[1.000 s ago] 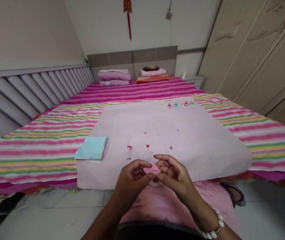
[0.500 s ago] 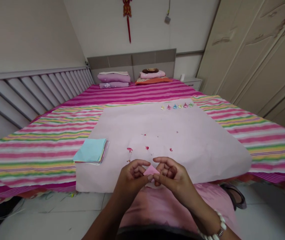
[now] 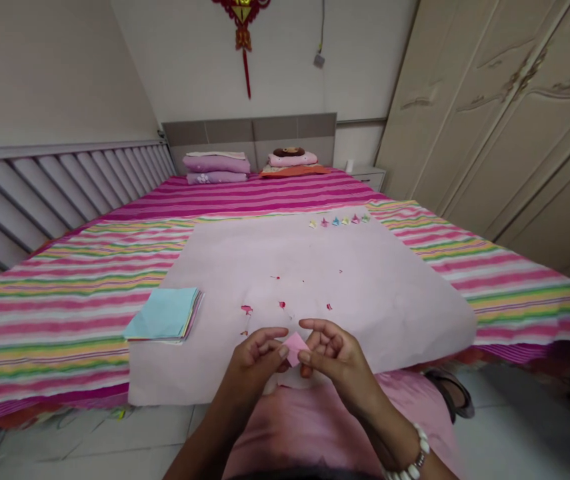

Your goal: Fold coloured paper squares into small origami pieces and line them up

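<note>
A small piece of folded pink paper (image 3: 295, 349), diamond-shaped, is held up between both hands near the front edge of a pale sheet (image 3: 245, 253). My left hand (image 3: 259, 360) pinches its left corner between thumb and fingers. At the right corner my right hand (image 3: 332, 350) grips it the same way, its index finger raised over the top; a beaded bracelet is on that wrist. To the left lies a stack of coloured square papers (image 3: 165, 313), light blue on top. Several small folded paper pieces (image 3: 335, 221) stand in a row at the sheet's far right.
The sheet has small red-edged torn spots (image 3: 247, 309) and lies on a striped bedspread (image 3: 65, 293). Folded bedding (image 3: 217, 165) is stacked by the headboard (image 3: 205, 133). A slatted rail (image 3: 65, 193) runs along the left, a wardrobe (image 3: 469, 133) along the right.
The pink paper has gone from a triangle shape to a diamond shape, with both hands still on it. The camera view has shifted slightly, tilting up and turning right.
</note>
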`<action>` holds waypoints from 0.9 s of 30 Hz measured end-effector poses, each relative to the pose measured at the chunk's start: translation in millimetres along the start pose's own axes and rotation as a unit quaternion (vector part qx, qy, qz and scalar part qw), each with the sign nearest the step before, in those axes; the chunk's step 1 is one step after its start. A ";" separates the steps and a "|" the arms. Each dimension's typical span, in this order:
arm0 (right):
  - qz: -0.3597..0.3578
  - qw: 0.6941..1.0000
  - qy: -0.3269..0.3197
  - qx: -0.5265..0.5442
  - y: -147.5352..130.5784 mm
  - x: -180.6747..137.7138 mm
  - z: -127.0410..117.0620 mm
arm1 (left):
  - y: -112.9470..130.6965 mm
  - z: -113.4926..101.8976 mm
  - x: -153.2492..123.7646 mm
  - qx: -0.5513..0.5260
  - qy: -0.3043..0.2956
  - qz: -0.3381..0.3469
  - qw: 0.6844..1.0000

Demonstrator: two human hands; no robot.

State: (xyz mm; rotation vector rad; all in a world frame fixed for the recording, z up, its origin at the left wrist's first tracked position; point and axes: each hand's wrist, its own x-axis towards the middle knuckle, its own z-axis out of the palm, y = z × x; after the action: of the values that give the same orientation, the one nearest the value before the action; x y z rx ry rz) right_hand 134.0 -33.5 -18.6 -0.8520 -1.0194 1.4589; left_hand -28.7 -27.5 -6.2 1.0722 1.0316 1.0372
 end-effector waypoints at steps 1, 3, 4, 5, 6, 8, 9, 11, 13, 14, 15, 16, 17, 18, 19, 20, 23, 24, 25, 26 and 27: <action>-0.001 1.000 0.005 -0.001 0.2 -0.1 0.1 | -1.7 1.4 0.4 0.006 -0.004 -0.002 1.000; -0.004 1.000 0.012 -0.002 0.8 -0.5 0.6 | -4.8 3.5 0.6 0.020 -0.012 -0.006 1.000; -0.005 1.000 0.011 -0.001 1.4 -0.7 1.0 | -6.0 4.2 0.5 0.024 -0.013 -0.004 1.000; -0.005 1.000 0.009 0.002 2.0 -0.9 1.2 | -7.0 4.7 0.4 0.022 -0.011 0.000 1.000; -0.006 1.000 0.005 0.006 2.7 -1.0 1.3 | -7.6 4.9 0.2 0.017 -0.007 0.006 1.000; -0.004 1.000 -0.003 0.014 3.8 -1.0 1.3 | -8.0 4.8 0.0 0.005 -0.004 0.007 1.000; -0.003 1.000 -0.004 0.016 4.2 -1.0 1.2 | -7.6 4.7 0.0 0.004 -0.008 0.002 1.000; -0.001 1.000 0.005 0.019 4.6 -1.0 1.2 | -6.0 4.6 -0.3 0.014 -0.013 -0.009 1.000; 0.001 1.000 0.018 0.022 5.2 -0.9 1.5 | -4.2 4.8 -0.8 0.032 -0.016 -0.011 0.999; 0.002 0.999 0.022 0.026 5.6 -0.8 1.7 | -3.7 5.0 -1.0 0.044 -0.013 -0.002 0.999; 0.002 0.999 0.025 0.030 6.1 -0.7 2.0 | -3.6 5.2 -1.1 0.055 -0.007 0.010 0.998; 0.002 0.999 0.026 0.033 6.8 -0.5 2.3 | -4.0 5.6 -1.2 0.064 -0.001 0.021 0.998; 0.002 0.999 0.027 0.036 7.5 -0.2 2.7 | -5.0 6.1 -1.1 0.068 0.007 0.029 0.997; 0.003 0.999 0.029 0.039 8.1 0.1 3.2 | -6.2 6.8 -1.1 0.067 0.012 0.031 0.997; 0.004 0.999 0.033 0.041 8.6 0.4 3.8 | -7.7 7.8 -1.0 0.059 0.015 0.024 0.998; 0.005 0.998 0.038 0.042 8.8 0.7 4.4 | -9.2 9.0 -1.1 0.047 0.011 0.008 0.999; 0.000 0.997 0.066 0.039 8.2 0.9 6.6 | -12.7 13.0 -2.4 0.013 -0.015 -0.041 0.999; -0.004 0.997 0.075 0.034 7.8 0.8 7.1 | -13.5 14.1 -3.1 0.009 -0.022 -0.043 0.999; -0.007 0.996 0.082 0.028 7.4 0.6 7.3 | -13.9 15.0 -3.8 0.007 -0.026 -0.037 0.999; -0.009 0.996 0.082 0.023 7.1 0.4 7.2 | -14.2 15.4 -4.4 0.004 -0.027 -0.026 0.999; -0.009 0.997 0.075 0.020 6.9 0.2 6.5 | -14.3 15.5 -4.8 -0.002 -0.026 -0.013 1.000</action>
State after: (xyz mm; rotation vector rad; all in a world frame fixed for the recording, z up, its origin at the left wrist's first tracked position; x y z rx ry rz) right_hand 125.4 -34.3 -22.7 -0.9075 -0.8807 1.3740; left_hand -12.6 -37.1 -17.0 1.0744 0.9990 0.9845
